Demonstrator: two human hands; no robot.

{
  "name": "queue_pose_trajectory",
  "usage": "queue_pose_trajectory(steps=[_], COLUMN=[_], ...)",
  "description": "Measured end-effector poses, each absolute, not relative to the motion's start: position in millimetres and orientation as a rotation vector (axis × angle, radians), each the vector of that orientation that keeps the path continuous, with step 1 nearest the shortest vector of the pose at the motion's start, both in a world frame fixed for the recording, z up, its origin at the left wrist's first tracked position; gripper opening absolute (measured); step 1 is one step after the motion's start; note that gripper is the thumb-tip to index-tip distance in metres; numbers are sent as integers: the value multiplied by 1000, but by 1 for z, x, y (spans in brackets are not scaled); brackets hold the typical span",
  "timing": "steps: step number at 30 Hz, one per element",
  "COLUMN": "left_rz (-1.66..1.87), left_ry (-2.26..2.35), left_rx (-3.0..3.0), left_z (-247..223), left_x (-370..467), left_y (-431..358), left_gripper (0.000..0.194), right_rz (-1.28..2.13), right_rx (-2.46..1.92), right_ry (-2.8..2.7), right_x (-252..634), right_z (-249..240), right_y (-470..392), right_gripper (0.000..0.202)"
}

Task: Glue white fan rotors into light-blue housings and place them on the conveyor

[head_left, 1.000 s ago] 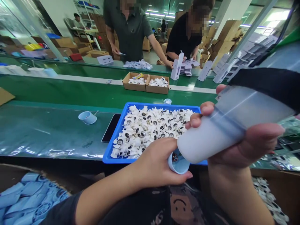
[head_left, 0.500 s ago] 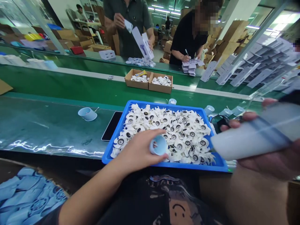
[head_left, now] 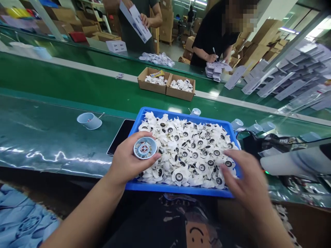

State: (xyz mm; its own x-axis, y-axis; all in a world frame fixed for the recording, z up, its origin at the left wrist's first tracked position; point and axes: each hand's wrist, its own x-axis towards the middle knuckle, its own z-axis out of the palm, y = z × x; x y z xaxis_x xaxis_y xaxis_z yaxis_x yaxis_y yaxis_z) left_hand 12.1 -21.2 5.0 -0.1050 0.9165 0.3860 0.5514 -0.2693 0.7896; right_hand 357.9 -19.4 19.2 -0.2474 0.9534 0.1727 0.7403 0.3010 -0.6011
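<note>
My left hand (head_left: 129, 155) is wrapped round a light blue round housing (head_left: 145, 148), its ribbed inside facing up, over the left side of a blue tray (head_left: 178, 189). White fan blades (head_left: 191, 148) with dark round hubs fill the tray. Over the tray's right side is my right hand (head_left: 243, 172), slightly blurred, with thumb and fingers apart and nothing between them. A white cylindrical tool (head_left: 292, 158) lies to the right of that hand, a small green light at its near end.
A blue cup (head_left: 89, 121) and a dark tablet (head_left: 120, 137) are left of the tray. Two cardboard boxes (head_left: 167, 84) of white parts stand behind it. More blue cups (head_left: 267, 126) sit at the right. Two people work across the bench.
My right hand has let go of the white tool and moved left over the tray. My left hand has shifted left, turning the blue housing's ribbed inside into view.
</note>
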Motion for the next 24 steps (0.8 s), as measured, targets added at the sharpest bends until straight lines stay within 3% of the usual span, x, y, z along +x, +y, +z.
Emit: queue_pose_trajectory(steps=[3,7,13,24], left_rz=[1315,1291,1277,1293], left_ry=[1601,1564,1557,1572], left_rx=[1785,1780,1827,1790], left_z=[3,2,3,2], left_x=[9,7,6,6], left_y=[-22,-22,-21,-21], left_gripper=[47,47,47,49], right_rz=[472,616,1041,942], right_rx=[-1606,-1581,-1520,-1697], right_ry=[-2405,-2561,-2721,-2594], right_x=[336,337,354,368], right_z=[3,9,40,28], right_y=[-8,-17,-47,-22], right_gripper=[33,29,49,35])
